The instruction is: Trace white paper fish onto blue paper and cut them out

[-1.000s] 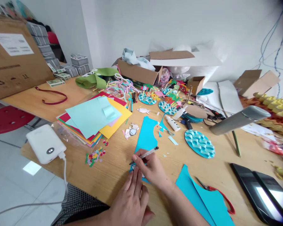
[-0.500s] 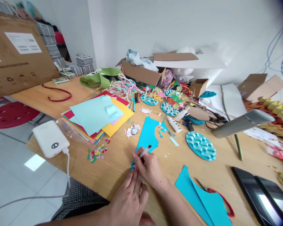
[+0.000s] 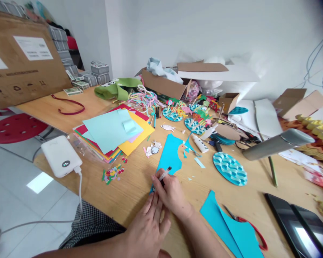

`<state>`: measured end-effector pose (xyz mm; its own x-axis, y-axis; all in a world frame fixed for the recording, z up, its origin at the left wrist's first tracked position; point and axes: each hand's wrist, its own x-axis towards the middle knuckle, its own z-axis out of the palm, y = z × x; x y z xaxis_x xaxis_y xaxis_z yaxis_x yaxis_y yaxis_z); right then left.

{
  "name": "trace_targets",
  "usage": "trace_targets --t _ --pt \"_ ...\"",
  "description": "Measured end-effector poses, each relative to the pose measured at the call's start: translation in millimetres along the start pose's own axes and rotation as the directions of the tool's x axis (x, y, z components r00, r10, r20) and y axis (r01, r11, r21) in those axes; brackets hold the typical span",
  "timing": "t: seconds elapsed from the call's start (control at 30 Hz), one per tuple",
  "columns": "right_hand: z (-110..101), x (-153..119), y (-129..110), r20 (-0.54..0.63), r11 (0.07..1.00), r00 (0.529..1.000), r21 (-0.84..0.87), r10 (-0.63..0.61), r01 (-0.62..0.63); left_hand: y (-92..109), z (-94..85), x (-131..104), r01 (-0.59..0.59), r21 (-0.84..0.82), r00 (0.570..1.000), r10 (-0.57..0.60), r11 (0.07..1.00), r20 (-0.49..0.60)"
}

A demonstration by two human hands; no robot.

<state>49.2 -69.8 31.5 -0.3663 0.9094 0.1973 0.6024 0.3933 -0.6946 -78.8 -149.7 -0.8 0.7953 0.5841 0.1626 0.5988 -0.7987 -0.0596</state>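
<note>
My right hand (image 3: 171, 191) is closed around a white pen (image 3: 165, 173) with a dark end, its tip hidden behind the fingers. Beneath it lies a cut piece of blue paper (image 3: 169, 154) with a curved notch on its right side. My left hand (image 3: 150, 220) lies flat with fingers stretched out, their tips on the lower end of that paper. Folded blue paper (image 3: 223, 224) rests to the right, with red-handled scissors (image 3: 249, 222) partly on it. Small paper fish cutouts (image 3: 154, 148) sit left of the blue piece.
Coloured paper sheets (image 3: 104, 130) and a white power bank (image 3: 60, 156) are at left. Paper confetti (image 3: 114, 173) lies near the front edge. A patterned blue oval (image 3: 229, 168), glue bottle (image 3: 200, 143), grey flask (image 3: 277, 144) and black tablet (image 3: 282, 218) are on the right.
The view has shifted slightly, so the things on the table appear a little farther right. Both hands keep nearly the same place, the right one still holding the pen.
</note>
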Motion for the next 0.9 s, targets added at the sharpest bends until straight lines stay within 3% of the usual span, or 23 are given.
trace_targets --t 0.23,0.9 --pt "0.5 0.4 0.1 0.014 1.0 1.0 0.002 -0.001 0.001 1.4 6.5 -0.6 0.008 0.022 0.999 -0.007 1.0 -0.038" --pt "-1.1 0.5 -0.8 0.033 0.999 0.999 -0.03 -0.027 0.028 0.2 0.1 0.2 0.012 0.039 0.996 -0.009 0.999 -0.086"
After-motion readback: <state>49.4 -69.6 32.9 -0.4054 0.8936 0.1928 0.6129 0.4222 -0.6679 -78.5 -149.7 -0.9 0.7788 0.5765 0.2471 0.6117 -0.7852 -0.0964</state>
